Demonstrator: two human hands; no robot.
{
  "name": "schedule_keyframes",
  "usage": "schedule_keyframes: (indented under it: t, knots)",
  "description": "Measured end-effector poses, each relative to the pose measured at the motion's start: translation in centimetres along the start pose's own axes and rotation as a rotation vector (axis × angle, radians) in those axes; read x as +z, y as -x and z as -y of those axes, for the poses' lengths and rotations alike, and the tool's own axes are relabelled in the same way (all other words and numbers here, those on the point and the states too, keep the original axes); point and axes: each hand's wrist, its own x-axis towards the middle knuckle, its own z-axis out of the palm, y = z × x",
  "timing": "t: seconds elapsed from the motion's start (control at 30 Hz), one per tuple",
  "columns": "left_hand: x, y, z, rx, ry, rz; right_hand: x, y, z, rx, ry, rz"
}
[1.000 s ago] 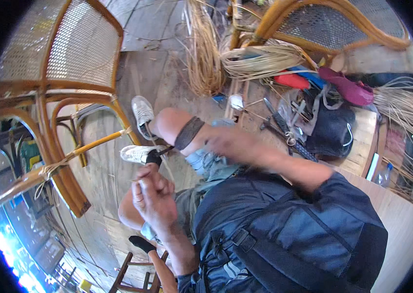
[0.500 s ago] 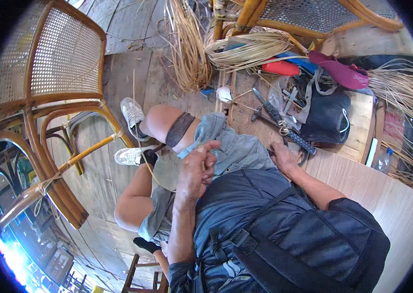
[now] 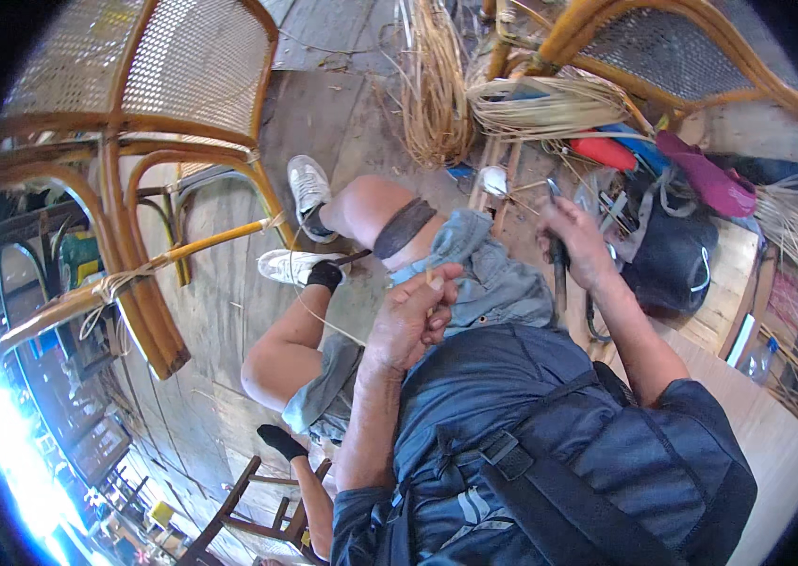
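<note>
My left hand (image 3: 415,319) is closed in front of my lap, its fingers curled around a thin pale cane strand (image 3: 241,300). This strand loops out to the left past my shin. A small pale bit shows between thumb and forefinger. To the right, my right hand (image 3: 576,247) is raised above the tools and slightly blurred. It grips a dark-handled tool (image 3: 559,274) with a shiny metal tip standing above the fingers; its exact kind is hidden by the hand. Beyond it lies a small white object (image 3: 493,181) on the wood.
Cane-backed rattan chairs (image 3: 193,71) stand left and at far right. Bundles of cane strips (image 3: 432,94), a red item (image 3: 605,151), a maroon cloth item (image 3: 706,174) and a black bag (image 3: 668,264) lie ahead. A pale board (image 3: 748,401) is at my right. Another person's leg (image 3: 317,500) shows lower left.
My right hand has lifted from the tools at my side and come forward, now holding the dark-handled tool. The cane strand at my left hand has dropped lower. The whole view has shifted.
</note>
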Motion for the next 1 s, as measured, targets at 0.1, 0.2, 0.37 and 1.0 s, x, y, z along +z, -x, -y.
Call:
schedule_keyframes:
  t: [0.1,0.2,0.37,1.0]
  knots:
    - [-1.0,0.8,0.2,0.047,-0.119,-0.083,5.9,0.5,1.4,-0.089,0.594,0.250]
    - [-2.2,2.3,0.2,0.131,-0.257,-0.199,10.4,2.6,1.6,-0.827,0.877,0.632]
    - [-3.9,5.5,-0.2,0.234,-0.789,-0.196,15.0,3.6,1.5,-0.237,0.816,0.822]
    - [-4.3,5.5,-0.4,0.741,-0.700,-0.743,20.8,2.8,1.7,-0.390,0.486,0.737]
